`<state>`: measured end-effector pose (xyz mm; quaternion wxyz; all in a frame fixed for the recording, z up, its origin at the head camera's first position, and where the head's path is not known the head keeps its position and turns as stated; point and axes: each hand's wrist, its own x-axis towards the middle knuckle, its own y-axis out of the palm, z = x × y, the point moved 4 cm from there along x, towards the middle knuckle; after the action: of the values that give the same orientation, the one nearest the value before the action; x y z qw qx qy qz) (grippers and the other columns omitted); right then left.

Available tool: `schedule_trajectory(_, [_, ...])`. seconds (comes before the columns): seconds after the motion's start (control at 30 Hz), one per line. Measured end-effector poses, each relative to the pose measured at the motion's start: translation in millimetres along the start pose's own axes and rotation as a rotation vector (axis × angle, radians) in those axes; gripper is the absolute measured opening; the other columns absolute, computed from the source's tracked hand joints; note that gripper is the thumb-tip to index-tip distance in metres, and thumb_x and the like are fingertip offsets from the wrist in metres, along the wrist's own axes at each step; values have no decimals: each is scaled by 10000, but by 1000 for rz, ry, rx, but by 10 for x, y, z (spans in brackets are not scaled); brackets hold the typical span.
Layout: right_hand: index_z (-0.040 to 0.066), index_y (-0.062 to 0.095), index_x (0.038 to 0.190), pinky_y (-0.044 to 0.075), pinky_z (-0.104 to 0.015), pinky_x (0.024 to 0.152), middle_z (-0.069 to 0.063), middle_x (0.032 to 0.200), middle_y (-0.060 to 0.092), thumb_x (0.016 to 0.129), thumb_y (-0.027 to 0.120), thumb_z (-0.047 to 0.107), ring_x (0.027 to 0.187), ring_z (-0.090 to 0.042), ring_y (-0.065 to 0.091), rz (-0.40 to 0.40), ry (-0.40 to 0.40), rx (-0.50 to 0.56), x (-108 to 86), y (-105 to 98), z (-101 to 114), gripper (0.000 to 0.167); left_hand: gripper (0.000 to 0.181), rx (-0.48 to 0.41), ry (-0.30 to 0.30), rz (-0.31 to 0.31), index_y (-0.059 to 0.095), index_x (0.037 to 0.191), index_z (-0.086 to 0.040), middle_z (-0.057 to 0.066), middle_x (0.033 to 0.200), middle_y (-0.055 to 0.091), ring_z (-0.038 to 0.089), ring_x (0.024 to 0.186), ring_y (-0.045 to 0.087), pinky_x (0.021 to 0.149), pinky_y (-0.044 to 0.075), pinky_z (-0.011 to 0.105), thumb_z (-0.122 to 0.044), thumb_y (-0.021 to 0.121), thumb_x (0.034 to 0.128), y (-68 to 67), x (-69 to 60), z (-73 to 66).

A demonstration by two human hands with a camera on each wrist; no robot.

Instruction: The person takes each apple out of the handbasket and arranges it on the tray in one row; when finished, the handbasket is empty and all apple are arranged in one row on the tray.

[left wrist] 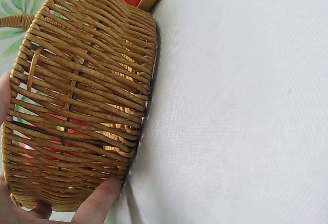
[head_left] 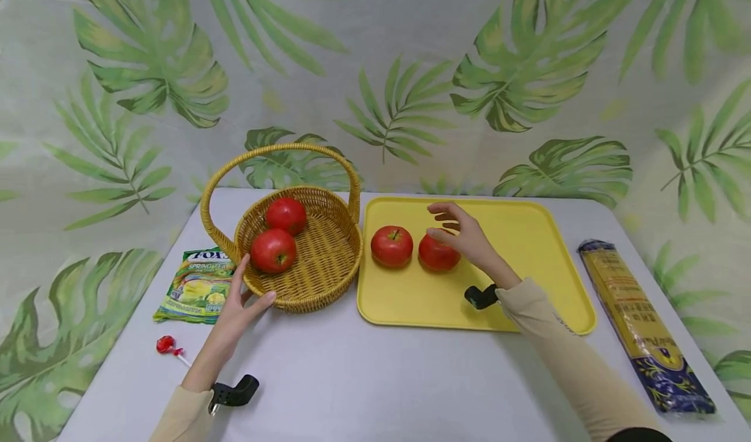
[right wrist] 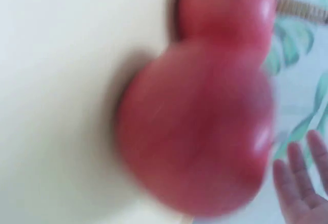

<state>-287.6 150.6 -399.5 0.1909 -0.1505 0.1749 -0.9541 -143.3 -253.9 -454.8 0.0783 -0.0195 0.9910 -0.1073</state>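
Observation:
In the head view, my left hand (head_left: pixel 235 315) touches the front left side of a wicker basket (head_left: pixel 328 253), fingers spread. Two red apples, one at the back (head_left: pixel 285 215) and one nearer (head_left: pixel 273 251), lie inside its left half. The left wrist view has fingers (left wrist: pixel 100 201) against the woven wall (left wrist: pixel 87 90). On the yellow tray (head_left: pixel 528 259) sit a left apple (head_left: pixel 392 246) and a right apple (head_left: pixel 439 254). My right hand (head_left: pixel 469 236) hovers at the right apple with parted fingers, holding nothing; the right wrist view shows that apple (right wrist: pixel 200 131), blurred, beside the hand (right wrist: pixel 305 196).
A green candy packet (head_left: pixel 196 289) lies left of the basket, with a red lollipop (head_left: pixel 166 345) nearer the front. Along the table's right side is a long yellow and blue packet (head_left: pixel 645 328). The basket's tall handle (head_left: pixel 281 147) arches above it. Leaf-patterned cloth hangs behind.

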Motion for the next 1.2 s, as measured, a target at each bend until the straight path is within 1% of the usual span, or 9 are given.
schedule_trajectory(0.13, [-16, 511, 1287, 437, -498, 943, -154, 1269, 536, 910, 654, 77, 1083, -393, 547, 65, -83, 15, 95, 294, 271, 414, 883, -2, 0, -2, -11, 1537, -363, 30, 1579, -131, 488, 1385, 57, 1032, 148, 693, -234, 622, 935, 0, -4, 16])
schedule_trajectory(0.27, [31, 505, 1320, 484, -435, 884, -114, 1265, 552, 912, 660, 109, 974, -267, 618, 212, -135, 0, 219, 645, 505, 443, 884, -2, -3, -7, -9, 1537, -366, 35, 1578, -130, 489, 1385, 56, 1029, 149, 696, -247, 626, 933, -1, -9, 26])
schedule_trajectory(0.47, [116, 448, 1398, 513, -331, 815, -85, 1324, 504, 921, 659, 189, 884, -210, 643, 408, -169, -35, 455, 1141, 730, 526, 878, -9, -3, -3, -14, 1535, -372, 37, 1574, -151, 497, 1381, 49, 1023, 148, 704, -239, 617, 940, -1, -12, 24])
schedule_trajectory(0.6, [116, 414, 1427, 504, -290, 827, -79, 1377, 456, 923, 649, 184, 1046, -174, 581, 517, -184, -62, 633, 1430, 838, 560, 874, -6, -1, 0, -15, 1532, -384, 30, 1574, -152, 497, 1382, 49, 1021, 151, 705, -232, 612, 943, 0, -7, 17])
schedule_trajectory(0.73, [101, 402, 1441, 481, -292, 877, -128, 1411, 414, 917, 646, 147, 1226, -175, 441, 618, -206, -77, 799, 1667, 919, 579, 869, -4, -9, 1, -21, 1527, -399, 20, 1574, -156, 497, 1382, 48, 1019, 149, 708, -220, 602, 948, -2, -4, 16])
schedule_trajectory(0.9, [114, 384, 1462, 458, -306, 912, -137, 1465, 326, 895, 659, 94, 1246, -227, 397, 732, -147, -86, 944, 1896, 939, 631, 873, 1, -15, 8, -29, 1525, -405, 12, 1572, -163, 502, 1379, 55, 1011, 152, 716, -231, 602, 948, -9, -1, 19])
schedule_trajectory(1.03, [124, 386, 1464, 410, -374, 987, -120, 1487, 269, 871, 667, 85, 1303, -271, 326, 795, -107, -130, 1051, 2040, 923, 657, 868, 1, -12, 6, -29, 1528, -391, 15, 1571, -164, 506, 1377, 52, 1008, 157, 718, -226, 598, 951, -12, 2, 21])
schedule_trajectory(1.13, [153, 390, 1469, 344, -398, 1040, -96, 1506, 242, 857, 674, 111, 1359, -235, 230, 824, -91, -187, 1111, 2128, 925, 676, 866, 0, -9, 6, -29, 1531, -380, 16, 1571, -164, 506, 1377, 52, 1010, 157, 716, -221, 596, 953, -10, -1, 18])
schedule_trajectory(1.2, [178, 380, 1477, 335, -379, 1037, -82, 1519, 219, 860, 669, 135, 1362, -205, 208, 848, -85, -229, 1134, 2182, 921, 683, 865, -1, -8, 7, -28, 1533, -375, 14, 1570, -163, 504, 1378, 54, 1012, 154, 714, -219, 595, 953, -7, -4, 15])
